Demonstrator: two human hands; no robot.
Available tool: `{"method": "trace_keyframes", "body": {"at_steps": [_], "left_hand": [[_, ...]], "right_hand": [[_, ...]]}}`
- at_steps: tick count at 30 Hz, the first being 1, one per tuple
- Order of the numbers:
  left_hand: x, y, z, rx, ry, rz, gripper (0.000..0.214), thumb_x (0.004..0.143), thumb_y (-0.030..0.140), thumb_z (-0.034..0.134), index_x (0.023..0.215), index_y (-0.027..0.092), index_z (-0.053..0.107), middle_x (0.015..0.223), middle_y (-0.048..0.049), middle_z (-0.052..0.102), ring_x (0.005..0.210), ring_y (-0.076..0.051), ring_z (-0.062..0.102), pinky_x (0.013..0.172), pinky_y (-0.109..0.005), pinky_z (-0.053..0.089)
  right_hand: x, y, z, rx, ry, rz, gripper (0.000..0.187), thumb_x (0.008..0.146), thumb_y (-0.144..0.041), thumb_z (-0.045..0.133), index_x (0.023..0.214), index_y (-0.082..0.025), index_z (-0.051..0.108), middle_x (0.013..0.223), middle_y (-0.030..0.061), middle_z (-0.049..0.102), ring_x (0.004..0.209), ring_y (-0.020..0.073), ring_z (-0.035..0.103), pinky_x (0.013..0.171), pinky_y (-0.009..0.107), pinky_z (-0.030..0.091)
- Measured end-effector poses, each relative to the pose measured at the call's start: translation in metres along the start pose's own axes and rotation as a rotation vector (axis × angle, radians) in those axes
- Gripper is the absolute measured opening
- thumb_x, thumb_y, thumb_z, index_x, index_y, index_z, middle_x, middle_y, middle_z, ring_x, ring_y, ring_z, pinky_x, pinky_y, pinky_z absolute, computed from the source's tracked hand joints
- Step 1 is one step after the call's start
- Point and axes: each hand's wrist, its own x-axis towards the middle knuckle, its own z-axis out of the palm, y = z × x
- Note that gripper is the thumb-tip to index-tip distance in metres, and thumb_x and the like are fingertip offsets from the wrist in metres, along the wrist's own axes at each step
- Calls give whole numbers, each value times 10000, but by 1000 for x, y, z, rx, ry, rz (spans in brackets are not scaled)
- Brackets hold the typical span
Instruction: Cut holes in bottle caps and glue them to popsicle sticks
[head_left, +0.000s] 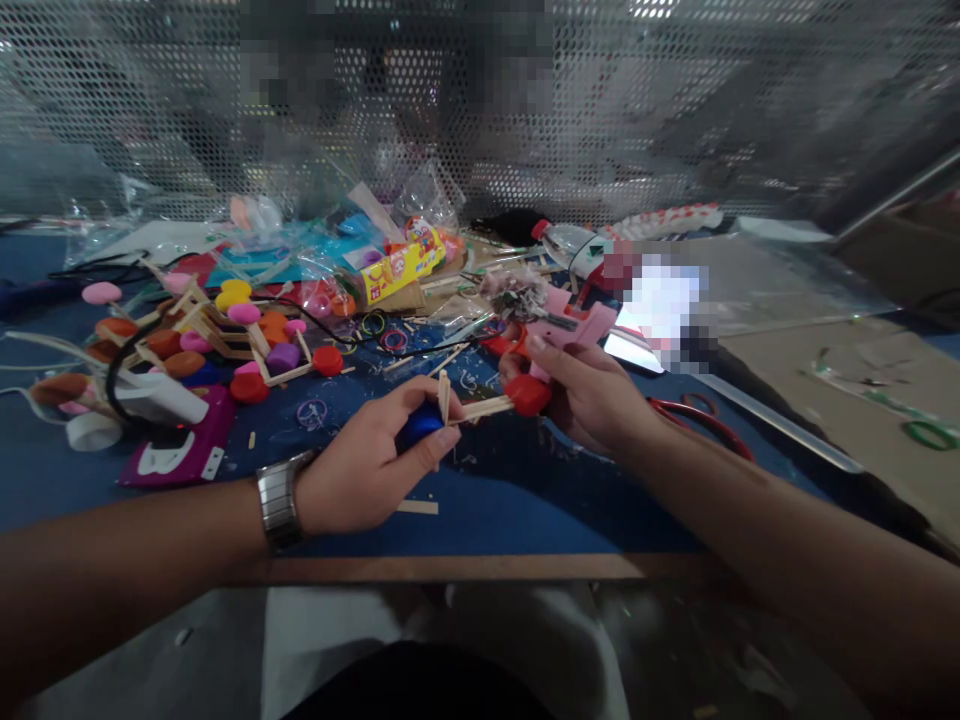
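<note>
My left hand (375, 455), with a metal watch (279, 500) on its wrist, is closed around a blue clay ball (420, 425) with a short wooden stick (444, 397) standing up from it. My right hand (585, 390) is closed on a red clay ball (527, 394). A bundle of wooden sticks (484, 408) runs between the two balls. Both hands hover over the blue table mat (480, 510), close together near the middle.
A structure of sticks and coloured clay balls (225, 335) lies at the left, with a glue gun (161, 398) on a purple pad. Plastic bags, a yellow packet (397, 270), a bottle (562, 240) and red scissors (697, 415) lie about. A perforated metal screen (675, 110) stands behind. Cardboard (847, 390) lies at right.
</note>
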Motion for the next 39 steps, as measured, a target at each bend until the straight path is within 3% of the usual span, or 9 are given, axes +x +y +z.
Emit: {"method": "trace_keyframes", "body": {"at_steps": [5, 13, 17, 21, 24, 27, 31, 39], "left_hand": [[0, 1, 0, -5, 13, 13, 69, 997, 251, 520, 1032, 196, 542, 860, -4, 613, 738, -128, 599, 718, -274, 501], [-1, 1, 2, -92, -40, -58, 79, 1014, 267, 494, 1034, 192, 508, 810, 23, 564, 672, -108, 556, 678, -254, 476], [-1, -2, 2, -49, -23, -27, 56, 1012, 242, 494, 1031, 192, 512, 815, 23, 551, 690, -110, 528, 699, -256, 462], [0, -2, 1, 2, 4, 25, 48, 1009, 230, 499, 1017, 187, 519, 887, -1, 588, 764, -120, 552, 724, -260, 459], [0, 0, 0, 21, 8, 75, 38, 989, 213, 533, 994, 179, 548, 954, -19, 634, 851, -129, 589, 785, -263, 467], [-1, 3, 0, 1, -61, 116, 52, 970, 206, 568, 930, 175, 582, 893, -3, 655, 807, -115, 598, 772, -243, 471], [-3, 7, -1, 1, -139, 150, 88, 950, 205, 593, 871, 167, 595, 813, 4, 662, 720, -102, 588, 714, -226, 469], [-3, 7, -1, 74, -213, 130, 117, 960, 270, 598, 901, 173, 626, 829, 5, 678, 727, -112, 592, 713, -235, 453]], "right_hand": [[0, 3, -3, -77, 50, -35, 497, 588, -524, 939, 885, -224, 676, 741, -28, 589, 662, 130, 521, 557, 263, 455], [3, 13, -4, -173, 82, -135, 386, 684, -502, 876, 875, -230, 680, 725, -25, 602, 651, 146, 564, 578, 286, 486], [3, 15, -7, -253, 71, -173, 349, 753, -500, 825, 896, -225, 664, 722, -13, 619, 661, 169, 601, 580, 304, 499], [2, 13, -6, -211, 55, -150, 359, 748, -484, 831, 906, -223, 642, 735, -15, 599, 655, 154, 577, 589, 303, 501], [3, 7, -4, -85, 16, -83, 309, 771, -434, 804, 810, -231, 574, 721, -24, 557, 633, 144, 569, 563, 299, 491], [6, 4, -4, 8, -7, -27, 294, 716, -273, 775, 742, -237, 484, 709, -30, 551, 622, 149, 581, 484, 265, 438], [11, 7, -6, -17, 12, -22, 278, 630, -144, 712, 808, -236, 520, 723, -43, 568, 628, 141, 573, 494, 255, 429], [16, 14, -11, -200, 32, -117, 271, 745, -317, 762, 895, -248, 547, 790, -7, 669, 712, 186, 621, 606, 325, 484]]}}
